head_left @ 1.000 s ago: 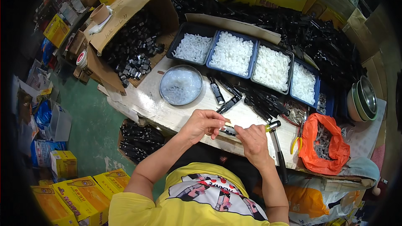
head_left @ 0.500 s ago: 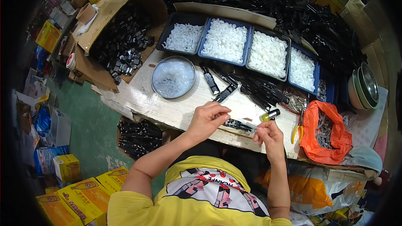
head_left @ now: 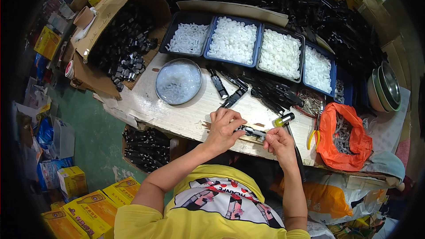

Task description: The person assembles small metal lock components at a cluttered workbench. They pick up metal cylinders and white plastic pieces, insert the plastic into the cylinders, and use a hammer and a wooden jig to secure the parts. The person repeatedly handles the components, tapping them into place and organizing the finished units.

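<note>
As if to steady it from both ends, a slim black part [head_left: 252, 133] is gripped by the left hand [head_left: 225, 131] and pinched by the right hand [head_left: 280, 143] at the table's [head_left: 144, 107] front edge, trays [head_left: 230, 62] within reach toward the far edge.

Light falls brightest on the pale tabletop [head_left: 195, 111]; the black heap [head_left: 305, 13] behind it sinks into gloom. Fisheye distortion bends straight edges near the rim, and the corners fade to black.

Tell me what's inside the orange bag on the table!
Lots of small grey pieces show through the open top of the orange bag. Those on top cover whatever lies deeper, so that can't be seen.
</note>
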Tool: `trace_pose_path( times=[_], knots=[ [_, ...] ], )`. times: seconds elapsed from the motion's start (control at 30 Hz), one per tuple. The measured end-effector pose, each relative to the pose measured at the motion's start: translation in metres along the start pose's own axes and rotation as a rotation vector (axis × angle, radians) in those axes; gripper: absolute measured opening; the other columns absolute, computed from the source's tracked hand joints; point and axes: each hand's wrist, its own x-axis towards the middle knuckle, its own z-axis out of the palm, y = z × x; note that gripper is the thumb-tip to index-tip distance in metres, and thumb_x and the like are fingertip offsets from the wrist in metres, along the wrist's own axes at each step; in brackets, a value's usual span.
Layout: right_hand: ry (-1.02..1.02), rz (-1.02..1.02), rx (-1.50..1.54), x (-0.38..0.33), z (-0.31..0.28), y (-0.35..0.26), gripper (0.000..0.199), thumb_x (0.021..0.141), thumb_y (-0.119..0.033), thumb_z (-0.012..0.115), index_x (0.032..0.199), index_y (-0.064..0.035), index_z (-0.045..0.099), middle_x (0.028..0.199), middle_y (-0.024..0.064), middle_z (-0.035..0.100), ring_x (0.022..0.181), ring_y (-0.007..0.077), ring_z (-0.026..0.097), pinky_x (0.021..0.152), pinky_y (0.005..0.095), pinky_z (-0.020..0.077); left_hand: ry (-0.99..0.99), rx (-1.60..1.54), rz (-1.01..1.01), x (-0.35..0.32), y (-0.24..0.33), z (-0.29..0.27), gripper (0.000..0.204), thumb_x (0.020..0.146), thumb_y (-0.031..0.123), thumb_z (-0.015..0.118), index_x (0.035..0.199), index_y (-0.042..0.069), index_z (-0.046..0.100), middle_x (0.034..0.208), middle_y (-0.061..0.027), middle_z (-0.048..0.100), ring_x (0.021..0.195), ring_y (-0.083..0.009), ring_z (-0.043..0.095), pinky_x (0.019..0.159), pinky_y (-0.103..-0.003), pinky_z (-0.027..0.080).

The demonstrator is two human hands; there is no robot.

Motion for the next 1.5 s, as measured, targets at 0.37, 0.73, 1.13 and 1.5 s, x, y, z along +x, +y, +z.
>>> trace_pose_path(
  times=[0.37, 0.73, 1.13, 1.5],
  knots=[
    [-0.020, 0.001, -0.046, 0.004, 0.002, 0.004, 0.009, 0.087, -0.011, 0.054, 0.086, -0.0028, 0.052, 0.063, 0.0008, 0.056, 0.055, 0.0044, 0.047, 0.050, 0.0181, 0.0350, -0.006, -0.004, -0.006, 0.000, 0.000, -0.001, 0.026, 0.066, 0.013, 0.070, 0.090, 0.010, 0.064, 0.091, -0.0013, 0.052, 0.093, -0.0197, 0.043, 0.079, -0.035, 0.027],
    [0.074, 0.071, -0.271, 0.012, 0.003, -0.004, 0.013, 0.082, -0.011, 0.060, 0.081, -0.0024, 0.050, 0.057, 0.0002, 0.053, 0.051, 0.0064, 0.045, 0.047, 0.0219, 0.0344, 0.044, 0.054, 0.132, -0.002, -0.002, 0.003, 0.006, 0.065, 0.009, 0.067, 0.069, 0.013, 0.064, 0.085, 0.0008, 0.053, 0.091, -0.0200, 0.045, 0.079, -0.038, 0.026],
    [0.096, -0.427, -1.084, 0.042, 0.018, -0.037, 0.013, 0.074, -0.011, 0.062, 0.071, 0.0001, 0.055, 0.056, 0.0132, 0.056, 0.050, 0.0281, 0.055, 0.049, 0.0363, 0.0404, 0.066, 0.128, 0.181, -0.008, -0.007, 0.006, 0.012, 0.064, 0.010, 0.067, 0.074, 0.014, 0.062, 0.088, 0.0003, 0.053, 0.089, -0.0202, 0.047, 0.077, -0.037, 0.028],
    [0.059, -0.739, -1.340, 0.137, 0.100, -0.037, 0.011, 0.068, -0.012, 0.058, 0.073, -0.0014, 0.061, 0.076, 0.0156, 0.057, 0.077, 0.0314, 0.056, 0.066, 0.0413, 0.0464, 0.092, 0.122, 0.165, -0.010, -0.005, 0.006, 0.011, 0.064, 0.012, 0.067, 0.075, 0.013, 0.062, 0.092, -0.0046, 0.052, 0.093, -0.0232, 0.045, 0.079, -0.039, 0.027]
  ],
)
